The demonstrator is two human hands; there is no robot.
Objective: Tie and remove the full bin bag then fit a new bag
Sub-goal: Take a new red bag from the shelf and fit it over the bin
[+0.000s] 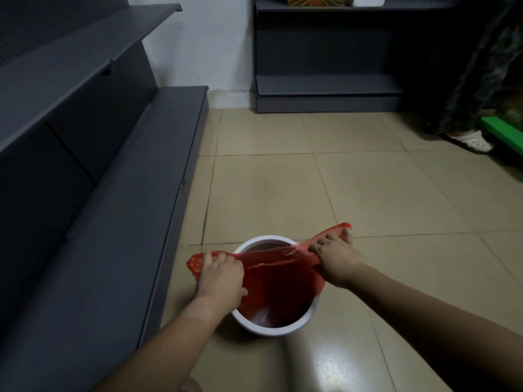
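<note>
I judge this the fitting step; my left hand and right hand each grip the red bag, stretched over the white bin. Next, I'd say: fold its mouth down round the rim.

A: Obs. 1. Round white plastic bin: the near-left of its rim is covered by the left hand, and the stretched translucent red plastic bag crosses the rim at about 3 o'clock. Bin floor mostly masked by the red film.

B: Noted. Fingertips?

A: Both sets curl into the bag's edge; the right hand shows knuckles only. Grip on the film inside cannot be read.

B: Frame edges?

A: At 1 o'clock, a standing person in dark patterned trousers is cut off above the legs. At 12 o'clock, an orange-and-gold patterned item is cropped; identity unclear. Green flat object at 2 o'clock runs off-frame.
</note>
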